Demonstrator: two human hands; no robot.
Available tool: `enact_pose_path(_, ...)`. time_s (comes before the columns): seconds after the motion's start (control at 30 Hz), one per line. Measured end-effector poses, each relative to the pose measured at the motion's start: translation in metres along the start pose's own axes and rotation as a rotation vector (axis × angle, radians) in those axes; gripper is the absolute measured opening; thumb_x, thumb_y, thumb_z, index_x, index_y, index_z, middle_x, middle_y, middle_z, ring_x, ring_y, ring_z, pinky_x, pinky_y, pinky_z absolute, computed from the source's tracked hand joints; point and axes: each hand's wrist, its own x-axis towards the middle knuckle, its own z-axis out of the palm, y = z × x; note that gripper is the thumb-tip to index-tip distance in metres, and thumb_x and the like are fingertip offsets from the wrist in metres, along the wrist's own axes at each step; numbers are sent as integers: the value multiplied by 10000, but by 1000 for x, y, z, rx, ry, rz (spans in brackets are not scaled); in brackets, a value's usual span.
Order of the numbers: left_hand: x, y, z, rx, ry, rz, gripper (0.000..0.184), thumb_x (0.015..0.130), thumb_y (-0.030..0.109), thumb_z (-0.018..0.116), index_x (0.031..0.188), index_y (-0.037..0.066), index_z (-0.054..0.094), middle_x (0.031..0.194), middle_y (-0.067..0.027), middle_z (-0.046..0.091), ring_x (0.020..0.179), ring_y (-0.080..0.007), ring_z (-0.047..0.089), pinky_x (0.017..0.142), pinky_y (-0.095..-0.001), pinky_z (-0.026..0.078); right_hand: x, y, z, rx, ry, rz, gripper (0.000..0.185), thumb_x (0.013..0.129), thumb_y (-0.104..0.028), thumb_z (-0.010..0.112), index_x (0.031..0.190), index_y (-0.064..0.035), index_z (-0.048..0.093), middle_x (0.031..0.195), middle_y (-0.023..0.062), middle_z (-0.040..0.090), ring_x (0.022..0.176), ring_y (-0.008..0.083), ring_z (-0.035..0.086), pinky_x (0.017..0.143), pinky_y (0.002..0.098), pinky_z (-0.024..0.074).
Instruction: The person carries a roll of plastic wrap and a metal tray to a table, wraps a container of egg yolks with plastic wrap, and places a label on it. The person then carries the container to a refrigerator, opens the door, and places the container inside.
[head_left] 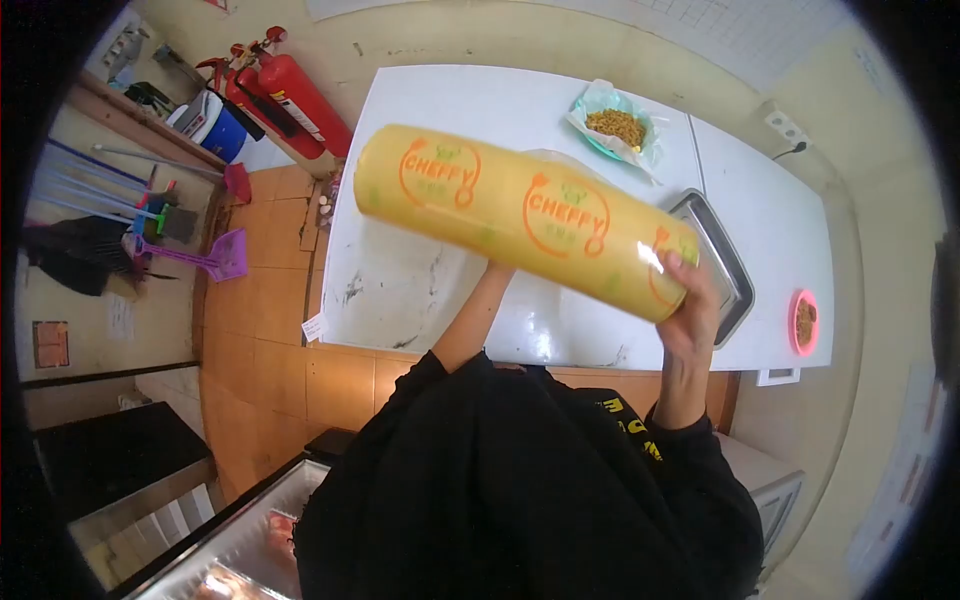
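Observation:
A big yellow roll of cling film with orange CHEFFY print is held up over the white table, tilted down to the right. My right hand grips its right end, the thumb on top near the edge. Behind the roll's middle goes my left hand; only the wrist side shows and its fingers are hidden. A pale, rounded edge peeks out beyond the roll, too covered to name. Partly behind the right end lies a metal tray.
The white table stands against the wall. On it are a green paper-lined basket of brown food and a pink bowl. Fire extinguishers stand left, near a purple dustpan. Metal containers sit at lower left.

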Motion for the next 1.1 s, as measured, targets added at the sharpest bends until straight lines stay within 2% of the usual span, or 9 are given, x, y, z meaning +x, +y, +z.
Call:
enact_pose_path(0.43,-4,9,-8,-123,201,43,370,884,297,386,1146,36,396,1143,-115,413,1076,-200,403,868,-333,375,-31,90,-106,126,33,373,400,744,-111,557,1073,86,443,1027,176,539,904,226,562,805,315,456)
enact_pose_path(0.5,-14,0,-43,900,321,36,377,847,256,457,1140,26,401,1199,-144,360,1123,-214,359,896,-342,341,-12,104,-124,291,-8,517,414,747,-123,555,1083,89,439,1043,182,534,923,248,552,830,338,441)
enact_pose_path(0.53,-20,12,-48,901,316,36,377,847,256,457,1140,26,401,1199,-144,360,1123,-214,359,896,-342,341,-5,113,-134,293,-6,513,414,747,-123,555,1083,89,439,1043,182,534,923,248,552,830,338,441)
enact_pose_path(0.6,-45,51,-50,1527,19,313,457,811,253,500,1185,22,373,1270,-143,295,1168,-215,312,930,-331,302,10,135,-150,252,-71,542,453,747,-153,558,1112,76,420,1087,200,506,972,271,532,867,357,423)
enact_pose_path(0.73,-92,100,-51,2259,-113,245,518,793,253,518,1230,36,342,1305,-123,276,1188,-242,300,954,-358,278,24,159,-164,260,-105,647,454,751,-162,555,1115,73,421,1101,199,498,982,268,526,882,351,410)
enact_pose_path(0.83,-119,128,-50,2413,-321,237,553,792,300,521,1252,64,326,1323,-109,269,1207,-257,280,980,-399,235,28,161,-160,250,-77,656,451,770,-183,545,1119,73,417,1107,192,497,980,260,525,876,342,409)
enact_pose_path(0.93,-137,164,-39,2123,-857,-523,564,780,303,518,1258,77,324,1299,-134,327,1171,-253,335,963,-355,275,33,149,-155,121,-82,629,429,792,-223,537,1095,68,449,1072,172,526,964,242,532,861,328,412)
enact_pose_path(1.07,-146,224,-18,1355,-662,-954,412,764,238,520,1131,55,477,1085,-161,525,974,-228,507,840,-295,389,38,127,-159,-277,-8,616,404,799,-271,547,1044,48,514,995,142,569,916,224,548,809,315,423)
enact_pose_path(1.1,-131,248,1,1298,-808,-1048,314,770,217,515,1027,36,528,946,-163,557,860,-209,533,770,-289,408,39,120,-158,-462,-8,606,403,795,-284,559,1032,40,537,964,132,584,891,229,555,797,306,419)
